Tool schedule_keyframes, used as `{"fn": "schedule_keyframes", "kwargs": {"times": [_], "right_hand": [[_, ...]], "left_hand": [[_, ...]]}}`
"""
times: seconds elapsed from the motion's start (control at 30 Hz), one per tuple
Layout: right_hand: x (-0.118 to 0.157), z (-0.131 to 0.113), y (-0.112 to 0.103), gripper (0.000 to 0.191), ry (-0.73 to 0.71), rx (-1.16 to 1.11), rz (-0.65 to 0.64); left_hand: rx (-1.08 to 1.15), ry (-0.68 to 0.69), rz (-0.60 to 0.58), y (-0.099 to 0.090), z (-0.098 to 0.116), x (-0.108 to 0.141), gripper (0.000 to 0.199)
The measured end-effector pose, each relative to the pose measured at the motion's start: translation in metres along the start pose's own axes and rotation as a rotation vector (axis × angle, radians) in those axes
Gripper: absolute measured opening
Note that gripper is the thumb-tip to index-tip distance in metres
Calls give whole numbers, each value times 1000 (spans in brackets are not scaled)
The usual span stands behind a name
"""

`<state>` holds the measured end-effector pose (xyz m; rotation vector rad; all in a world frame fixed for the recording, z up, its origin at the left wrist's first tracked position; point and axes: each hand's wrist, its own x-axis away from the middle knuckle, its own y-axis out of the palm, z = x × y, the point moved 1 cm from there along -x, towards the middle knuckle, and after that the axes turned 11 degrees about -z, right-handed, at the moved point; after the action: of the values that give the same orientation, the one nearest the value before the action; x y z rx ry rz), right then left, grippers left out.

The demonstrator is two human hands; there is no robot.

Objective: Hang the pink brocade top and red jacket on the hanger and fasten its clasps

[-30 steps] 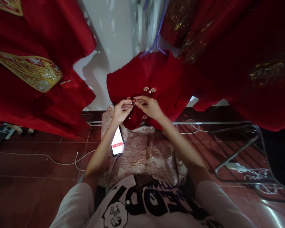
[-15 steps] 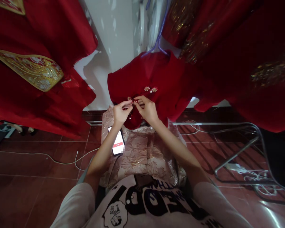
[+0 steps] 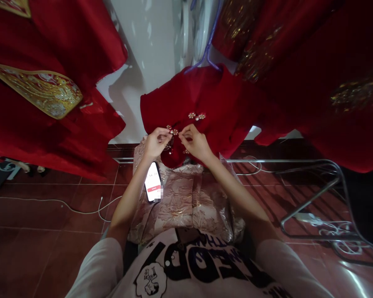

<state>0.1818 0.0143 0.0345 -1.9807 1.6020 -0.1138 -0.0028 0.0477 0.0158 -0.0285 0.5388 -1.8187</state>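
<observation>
A red garment (image 3: 217,95) hangs from a purple hanger (image 3: 207,54), its lower part spread over my lap. On its front sits a pair of flower-shaped jewelled ornaments (image 3: 197,116). Below and to the left, my left hand (image 3: 156,142) pinches the edge of a jewelled flower clasp (image 3: 174,132) between thumb and fingers. Just right of that clasp, my right hand (image 3: 196,143) has thumb and forefinger pressed together; whatever lies between them is too small to make out. Another small ornament (image 3: 185,152) shows lower on the cloth.
A lit phone (image 3: 153,182) lies on the pink brocade cloth (image 3: 180,198) over my lap. Red garments with gold embroidery (image 3: 54,93) hang left, more hang right. A metal-framed chair (image 3: 311,198) stands right, with white cables (image 3: 345,236) beneath. A cable (image 3: 77,212) crosses the tiled floor.
My hands have drawn slightly apart, the right moving right and the left a little left. The flower clasp between them now shows. More of the phone screen is visible.
</observation>
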Motion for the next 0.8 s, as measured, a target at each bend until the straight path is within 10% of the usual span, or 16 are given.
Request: {"fn": "schedule_keyframes", "kwargs": {"times": [0.37, 0.8], "right_hand": [[40, 16, -27, 17, 348, 459, -378], [37, 22, -7, 15, 320, 149, -248]], "left_hand": [[-253, -181, -255, 12, -3, 35, 12], [68, -120, -404, 6, -26, 42, 24]]}}
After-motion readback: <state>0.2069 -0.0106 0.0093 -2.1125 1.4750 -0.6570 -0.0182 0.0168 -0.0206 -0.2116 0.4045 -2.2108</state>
